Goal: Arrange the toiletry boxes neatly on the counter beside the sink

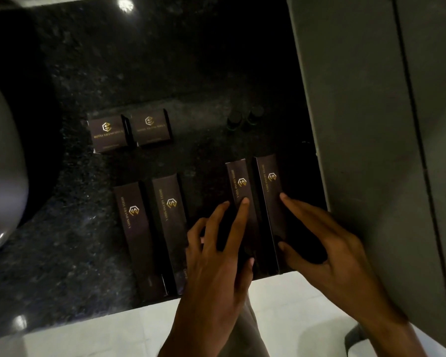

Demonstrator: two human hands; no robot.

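While pressed down with fingers spread: left hand (216, 256), loosely splayed, not clenched, index and middle fingertips (244, 200) laid flat on the third long box (238, 186), thumb tucked along that box's near end. Grasping or merely steadying, impossible to tell. Right hand (327, 243) likewise spread, index fingertip touching the lid of the fourth long box (269, 181), thumb curled toward the box's near end, remaining fingers bent over the counter's right edge by the grey wall panel (371, 124). No firm closure visible on either box.

Directly under and ahead of both hands: those two long dark boxes, side by side, nearly touching, gold logos facing up. Just left of the left hand: two more long boxes (137, 228) (169, 222), parallel, close together, near ends at the counter's front edge. Farther ahead and to the left: two small flat boxes (107, 132) (151, 128), side by side. Ahead of the right hand, well apart: two small dark bottles (234, 121) (255, 115), standing beside each other on the black speckled counter (165, 60). Far left of both hands: curved pale rim of the sink (3, 163).
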